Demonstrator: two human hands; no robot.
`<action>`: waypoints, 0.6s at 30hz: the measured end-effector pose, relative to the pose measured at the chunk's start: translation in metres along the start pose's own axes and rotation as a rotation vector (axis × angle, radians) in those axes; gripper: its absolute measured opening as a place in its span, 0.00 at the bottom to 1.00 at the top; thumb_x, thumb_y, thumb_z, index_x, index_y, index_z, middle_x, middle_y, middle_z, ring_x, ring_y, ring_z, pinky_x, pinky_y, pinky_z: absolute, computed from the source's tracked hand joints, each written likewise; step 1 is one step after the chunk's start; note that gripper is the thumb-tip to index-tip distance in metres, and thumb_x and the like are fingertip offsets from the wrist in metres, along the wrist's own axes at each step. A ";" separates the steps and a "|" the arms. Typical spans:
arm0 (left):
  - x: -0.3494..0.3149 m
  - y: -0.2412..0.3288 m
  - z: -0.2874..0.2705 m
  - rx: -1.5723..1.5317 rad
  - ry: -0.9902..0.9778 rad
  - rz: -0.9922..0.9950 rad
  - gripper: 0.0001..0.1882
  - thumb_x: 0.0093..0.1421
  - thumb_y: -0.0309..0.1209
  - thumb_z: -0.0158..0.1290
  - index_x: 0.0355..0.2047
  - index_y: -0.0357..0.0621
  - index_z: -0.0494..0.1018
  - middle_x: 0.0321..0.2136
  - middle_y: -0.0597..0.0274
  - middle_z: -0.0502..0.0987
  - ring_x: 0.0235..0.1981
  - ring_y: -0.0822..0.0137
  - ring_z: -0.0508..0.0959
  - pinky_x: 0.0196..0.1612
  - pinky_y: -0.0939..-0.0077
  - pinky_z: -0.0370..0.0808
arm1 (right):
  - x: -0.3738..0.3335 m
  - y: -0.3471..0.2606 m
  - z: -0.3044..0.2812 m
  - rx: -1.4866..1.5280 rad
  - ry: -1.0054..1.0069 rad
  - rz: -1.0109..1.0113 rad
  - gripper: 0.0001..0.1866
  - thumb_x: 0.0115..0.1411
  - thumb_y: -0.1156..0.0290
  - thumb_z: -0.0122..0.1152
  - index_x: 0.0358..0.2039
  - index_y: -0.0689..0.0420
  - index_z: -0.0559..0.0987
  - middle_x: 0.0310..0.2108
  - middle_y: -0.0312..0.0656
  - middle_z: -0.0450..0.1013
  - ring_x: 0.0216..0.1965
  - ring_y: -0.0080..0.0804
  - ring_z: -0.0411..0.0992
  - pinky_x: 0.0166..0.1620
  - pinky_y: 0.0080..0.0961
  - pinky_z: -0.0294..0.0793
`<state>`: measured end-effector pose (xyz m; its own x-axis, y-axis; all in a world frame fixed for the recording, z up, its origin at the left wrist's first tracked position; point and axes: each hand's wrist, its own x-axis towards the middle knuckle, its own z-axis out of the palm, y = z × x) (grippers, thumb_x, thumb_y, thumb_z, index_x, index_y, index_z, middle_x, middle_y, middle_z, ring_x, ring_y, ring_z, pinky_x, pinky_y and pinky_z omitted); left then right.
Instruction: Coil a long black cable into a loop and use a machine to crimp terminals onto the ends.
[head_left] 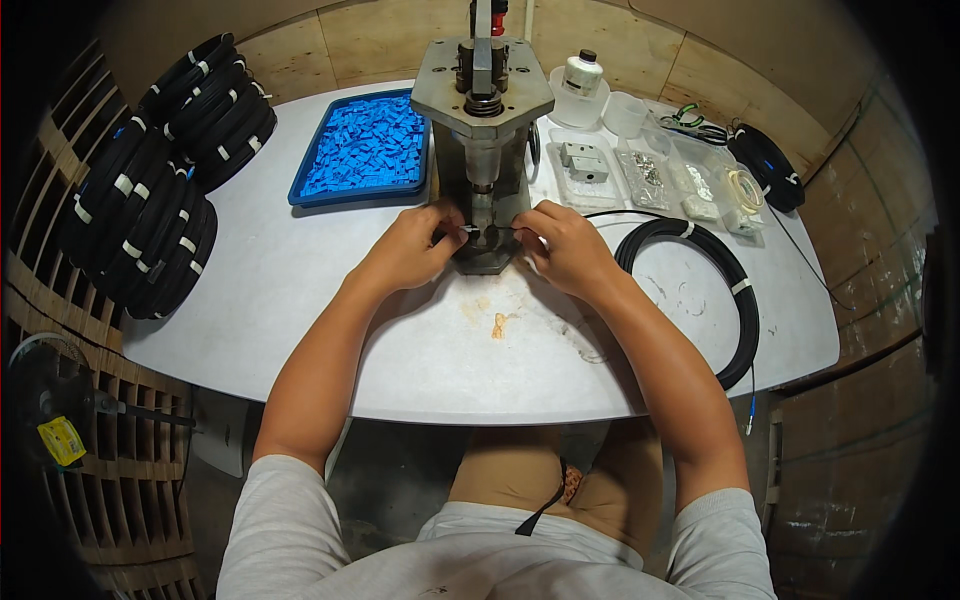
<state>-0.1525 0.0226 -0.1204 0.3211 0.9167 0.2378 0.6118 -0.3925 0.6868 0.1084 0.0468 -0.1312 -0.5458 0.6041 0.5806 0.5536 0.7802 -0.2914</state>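
At the base of a grey metal hand press (482, 110), my two hands face each other. My left hand (412, 248) is closed in a pinch on a small silvery piece (470, 229) left of the press's lower tool; its exact kind is too small to tell. My right hand (568, 250) is closed, with thumb and fingers pinching the end of a black cable on the right side of that tool. This cable runs behind the hand to a tied black cable coil (745, 325) on the table. Whether the two pieces touch is hidden by the fingers.
A blue tray (300, 190) of small blue plastic parts stands left of the press. Stacked black cable coils (140, 220) fill the left. Toward the back right are a white bottle (584, 72), a metal block (583, 162), bags of small parts (645, 180) and another coil (768, 165).
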 end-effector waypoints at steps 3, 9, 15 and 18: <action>0.000 -0.001 0.000 0.006 -0.006 0.001 0.12 0.64 0.31 0.57 0.42 0.34 0.77 0.37 0.42 0.84 0.41 0.46 0.83 0.47 0.59 0.78 | 0.000 0.000 0.000 0.000 0.001 0.003 0.07 0.58 0.75 0.68 0.37 0.56 0.81 0.31 0.44 0.75 0.33 0.48 0.76 0.38 0.40 0.77; 0.001 -0.003 0.001 0.010 0.006 0.018 0.12 0.64 0.31 0.57 0.42 0.34 0.77 0.37 0.43 0.84 0.41 0.46 0.83 0.47 0.59 0.78 | 0.000 0.001 -0.001 -0.002 0.005 -0.012 0.07 0.57 0.75 0.68 0.37 0.56 0.82 0.31 0.44 0.76 0.33 0.47 0.77 0.38 0.40 0.78; 0.000 0.001 0.000 0.001 -0.003 0.001 0.12 0.64 0.31 0.57 0.42 0.34 0.77 0.38 0.42 0.84 0.42 0.46 0.83 0.48 0.58 0.78 | 0.000 0.001 0.000 -0.002 0.008 -0.031 0.10 0.54 0.76 0.68 0.38 0.55 0.82 0.31 0.43 0.76 0.33 0.47 0.77 0.38 0.40 0.78; 0.000 -0.001 0.000 0.023 0.004 0.015 0.12 0.64 0.31 0.57 0.42 0.34 0.77 0.38 0.42 0.84 0.42 0.46 0.83 0.48 0.58 0.78 | 0.000 0.002 0.000 -0.002 0.001 -0.035 0.12 0.52 0.77 0.69 0.39 0.55 0.83 0.31 0.43 0.76 0.33 0.46 0.77 0.38 0.39 0.78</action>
<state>-0.1526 0.0232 -0.1210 0.3278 0.9109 0.2508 0.6234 -0.4080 0.6670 0.1099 0.0482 -0.1316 -0.5645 0.5764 0.5909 0.5354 0.8005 -0.2694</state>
